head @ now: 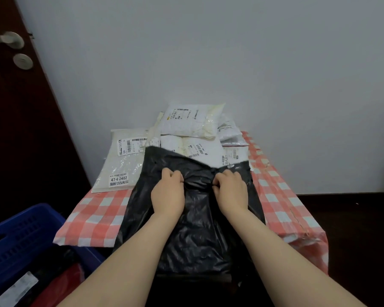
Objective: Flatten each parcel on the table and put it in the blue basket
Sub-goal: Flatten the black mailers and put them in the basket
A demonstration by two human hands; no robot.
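A large black plastic parcel (193,231) lies lengthwise on the red-and-white checked table (93,216), hanging over the near edge. My left hand (167,192) and my right hand (231,191) sit side by side on its upper half, fingers curled, each pinching a fold of the black film that bunches up between them. Behind it lies a pile of several white and cream parcels (191,120) with shipping labels. One flat cream parcel (122,165) rests at the left. The blue basket (20,238) stands at lower left, below the table.
Inside the basket are a red parcel (60,286) and a dark one with a white label. A dark door (14,107) with a metal handle is at the left. A pale wall rises behind the table. Dark floor shows at the right.
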